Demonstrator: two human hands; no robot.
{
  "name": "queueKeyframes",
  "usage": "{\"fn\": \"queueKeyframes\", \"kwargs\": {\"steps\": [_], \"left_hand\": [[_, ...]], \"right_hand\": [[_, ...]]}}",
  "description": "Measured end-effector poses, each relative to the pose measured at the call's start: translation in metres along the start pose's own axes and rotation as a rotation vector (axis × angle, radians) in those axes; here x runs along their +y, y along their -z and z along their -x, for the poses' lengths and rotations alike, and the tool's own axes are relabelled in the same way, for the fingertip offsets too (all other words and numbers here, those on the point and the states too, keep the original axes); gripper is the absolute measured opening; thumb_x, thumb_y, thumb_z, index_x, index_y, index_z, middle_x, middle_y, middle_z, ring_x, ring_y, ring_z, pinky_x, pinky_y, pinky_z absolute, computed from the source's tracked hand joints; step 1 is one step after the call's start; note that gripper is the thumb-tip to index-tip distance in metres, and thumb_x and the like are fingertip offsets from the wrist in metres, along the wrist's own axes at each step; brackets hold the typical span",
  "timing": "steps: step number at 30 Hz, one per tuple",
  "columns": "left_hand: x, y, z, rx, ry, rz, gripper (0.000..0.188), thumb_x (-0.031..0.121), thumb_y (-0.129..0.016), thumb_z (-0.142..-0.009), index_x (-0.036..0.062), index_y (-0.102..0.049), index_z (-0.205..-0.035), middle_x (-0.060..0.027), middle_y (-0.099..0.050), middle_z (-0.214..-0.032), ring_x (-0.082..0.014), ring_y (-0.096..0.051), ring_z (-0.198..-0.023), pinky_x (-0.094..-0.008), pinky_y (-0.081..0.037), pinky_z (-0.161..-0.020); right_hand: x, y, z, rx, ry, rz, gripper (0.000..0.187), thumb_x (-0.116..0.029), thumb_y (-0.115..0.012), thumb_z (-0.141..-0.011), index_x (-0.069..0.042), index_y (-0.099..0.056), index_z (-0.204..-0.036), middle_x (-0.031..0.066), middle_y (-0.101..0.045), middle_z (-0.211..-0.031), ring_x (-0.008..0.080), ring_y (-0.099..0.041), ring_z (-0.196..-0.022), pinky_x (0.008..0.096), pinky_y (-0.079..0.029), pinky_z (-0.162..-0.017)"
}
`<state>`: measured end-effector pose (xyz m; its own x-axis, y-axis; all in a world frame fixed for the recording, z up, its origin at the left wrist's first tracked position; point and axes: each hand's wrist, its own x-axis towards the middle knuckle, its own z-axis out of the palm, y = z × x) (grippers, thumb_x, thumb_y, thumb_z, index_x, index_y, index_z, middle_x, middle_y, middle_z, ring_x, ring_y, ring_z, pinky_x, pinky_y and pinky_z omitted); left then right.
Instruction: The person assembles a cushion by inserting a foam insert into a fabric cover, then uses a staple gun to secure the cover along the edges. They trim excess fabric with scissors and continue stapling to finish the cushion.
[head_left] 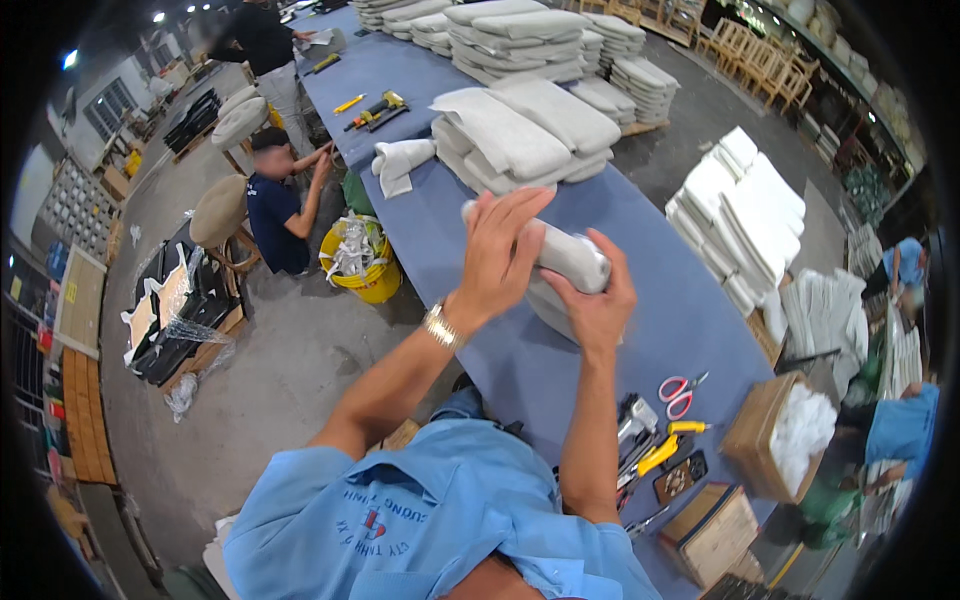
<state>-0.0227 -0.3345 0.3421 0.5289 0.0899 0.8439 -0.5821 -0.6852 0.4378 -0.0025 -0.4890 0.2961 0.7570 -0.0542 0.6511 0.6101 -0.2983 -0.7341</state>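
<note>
Between my hands, above the blue-grey table, is a light grey fabric-covered pad, tilted with its thick rounded edge upward. My left hand lies over its left end, fingers long across the fabric and thumb along the near side. At the right end, my right hand grips the pad's corner between thumb and fingers. The lower part of the pad is partly hidden behind my hands. A stack of grey covered pads stands just beyond, with a loose grey fabric piece at its left.
On the table's right are red-handled scissors, a staple gun, yellow cutters and a box of white stuffing. Nail guns lie at the far left. A yellow bucket of scraps and a crouching person are beside the table.
</note>
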Motion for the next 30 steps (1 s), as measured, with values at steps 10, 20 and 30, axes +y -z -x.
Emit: {"fn": "queueKeyframes", "kwargs": {"steps": [10,20,30], "left_hand": [[-0.056,-0.057,-0.052,-0.346,0.222,0.858,0.075,0.035,-0.028,-0.111,0.0012,-0.066,-0.057,-0.0120,-0.066,-0.060,-0.0252,-0.063,-0.065,-0.0423,-0.046,-0.096],[-0.027,-0.107,-0.045,-0.411,0.351,0.666,0.062,0.033,-0.048,-0.110,-0.0005,-0.072,-0.064,-0.0071,-0.068,-0.064,-0.0117,-0.056,-0.062,-0.0287,-0.045,-0.067],[-0.009,-0.075,-0.051,-0.124,0.337,0.446,0.059,0.031,-0.055,-0.108,0.0049,-0.069,-0.056,-0.0024,-0.062,-0.056,-0.0109,-0.049,-0.056,-0.0303,-0.041,-0.068]], "right_hand": [[-0.115,0.089,0.014,0.094,0.229,-0.025,0.031,-0.022,-0.079,-0.084,-0.001,-0.072,-0.105,0.0130,-0.074,-0.101,0.0248,-0.071,-0.088,0.0361,-0.056,-0.077],[-0.192,0.146,0.028,-0.150,0.674,-1.214,0.016,-0.014,-0.068,-0.096,-0.008,-0.073,-0.109,0.0065,-0.068,-0.114,0.0229,-0.064,-0.105,0.0422,-0.060,-0.080],[-0.174,0.139,0.012,-0.010,0.767,-1.192,0.017,-0.017,-0.064,-0.089,-0.002,-0.071,-0.083,0.0116,-0.068,-0.084,0.0270,-0.066,-0.077,0.0359,-0.053,-0.058]]}}
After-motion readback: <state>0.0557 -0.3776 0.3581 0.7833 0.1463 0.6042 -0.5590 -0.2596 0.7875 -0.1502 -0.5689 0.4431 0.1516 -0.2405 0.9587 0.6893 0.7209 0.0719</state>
